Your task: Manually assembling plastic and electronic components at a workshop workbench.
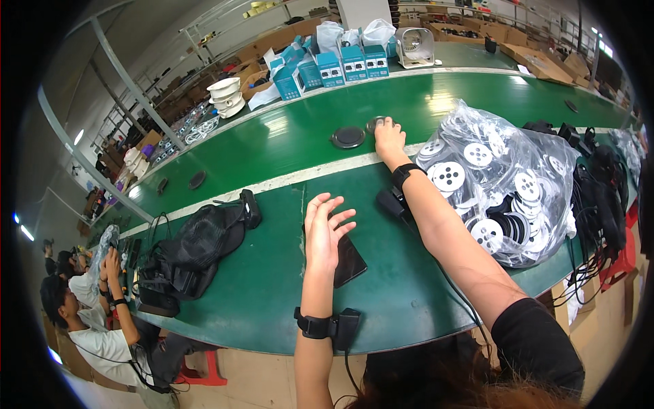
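Out over the green conveyor belt (286, 140), my right hand (390, 142) has its fingers closed on the edge of a small dark round disc (372, 125); part of the disc is hidden by the fingers. Just left of it lies a larger black round disc (348, 138). My left hand (322, 232) is raised above the green tabletop (272, 279), fingers apart and nothing in it. Beneath that hand is a dark flat rectangular thing (351, 262), partly covered. Close by my right forearm, a clear plastic bag (463, 123) bulges with white round discs with dark holes (448, 176).
A black cap (204, 235) and black gear lie at the left. Teal boxes (354, 65) and a white housing (415, 49) line the belt's far side. Black cables (599, 198) crowd the right edge. Other dark discs (197, 180) sit along the belt. Another person (102, 341) sits far left.
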A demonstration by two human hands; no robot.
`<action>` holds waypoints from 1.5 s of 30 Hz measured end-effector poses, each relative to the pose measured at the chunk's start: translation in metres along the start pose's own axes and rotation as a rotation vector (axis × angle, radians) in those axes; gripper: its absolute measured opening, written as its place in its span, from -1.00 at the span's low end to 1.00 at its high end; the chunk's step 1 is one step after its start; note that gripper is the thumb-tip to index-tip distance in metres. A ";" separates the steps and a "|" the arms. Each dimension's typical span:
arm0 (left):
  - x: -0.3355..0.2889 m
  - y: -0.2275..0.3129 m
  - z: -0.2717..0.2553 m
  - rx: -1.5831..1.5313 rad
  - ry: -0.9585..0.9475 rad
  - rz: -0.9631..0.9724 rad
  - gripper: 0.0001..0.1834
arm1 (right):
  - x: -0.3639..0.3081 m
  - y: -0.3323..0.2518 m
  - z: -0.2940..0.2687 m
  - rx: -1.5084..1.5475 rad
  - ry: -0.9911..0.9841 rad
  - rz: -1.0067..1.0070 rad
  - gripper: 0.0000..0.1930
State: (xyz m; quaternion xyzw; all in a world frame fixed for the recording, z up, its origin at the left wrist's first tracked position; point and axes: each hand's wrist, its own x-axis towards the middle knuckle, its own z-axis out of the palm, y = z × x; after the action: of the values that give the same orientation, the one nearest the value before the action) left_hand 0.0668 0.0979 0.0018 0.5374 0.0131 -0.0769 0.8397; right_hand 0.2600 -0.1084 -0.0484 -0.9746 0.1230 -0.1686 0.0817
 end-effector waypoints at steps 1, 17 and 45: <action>0.000 0.000 0.000 -0.003 0.000 -0.006 -0.71 | 0.000 -0.001 -0.004 0.181 0.094 0.141 -0.70; -0.015 0.003 0.022 -0.076 -0.193 0.299 -0.61 | -0.191 0.023 -0.160 1.140 -0.411 -0.368 -0.67; -0.032 -0.024 0.033 1.004 -0.658 0.121 -0.31 | -0.231 0.181 -0.211 -0.074 0.104 -0.423 -0.79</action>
State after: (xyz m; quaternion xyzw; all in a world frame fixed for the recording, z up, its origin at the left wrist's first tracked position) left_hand 0.0299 0.0615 -0.0028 0.8159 -0.3159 -0.1881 0.4463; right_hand -0.0630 -0.2441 0.0405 -0.9710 -0.0741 -0.2273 0.0021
